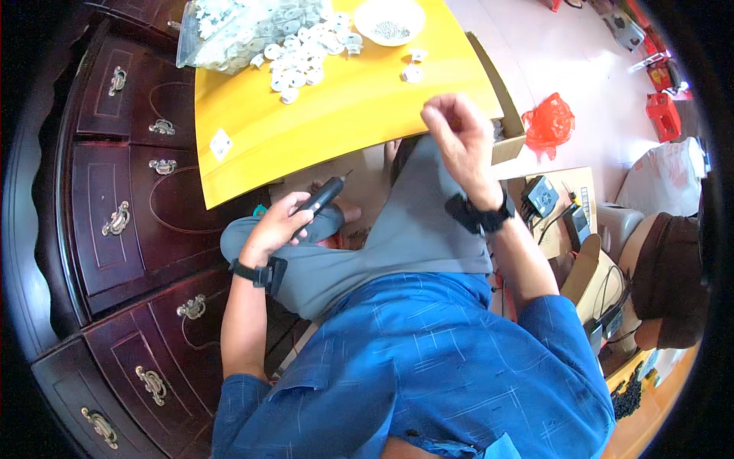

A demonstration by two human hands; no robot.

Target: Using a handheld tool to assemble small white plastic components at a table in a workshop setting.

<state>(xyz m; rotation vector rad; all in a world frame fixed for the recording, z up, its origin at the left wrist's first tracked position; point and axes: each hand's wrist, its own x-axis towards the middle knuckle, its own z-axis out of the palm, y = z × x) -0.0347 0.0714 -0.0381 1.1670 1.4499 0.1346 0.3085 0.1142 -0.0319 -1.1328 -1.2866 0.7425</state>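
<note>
Head view: left hand (277,223) wrapped round black screwdriver (323,196), below yellow table (344,115) edge, long axis slanting up-right. Right hand (462,141) curled, can't tell if pinching anything; nearer the two separate white parts (413,73).

A head-worn fisheye looks steeply down from close above the lap (397,229) toward the yellow board (329,122).

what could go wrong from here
The left hand holds a slim black pen-shaped tool, its thin tip exposed near the grey-trousered legs: it might poke one. The round white bowl of small grey pieces is open, so a bump could spill them. Loose white plastic parts on the yellow board might slide off if it tilts.
</note>
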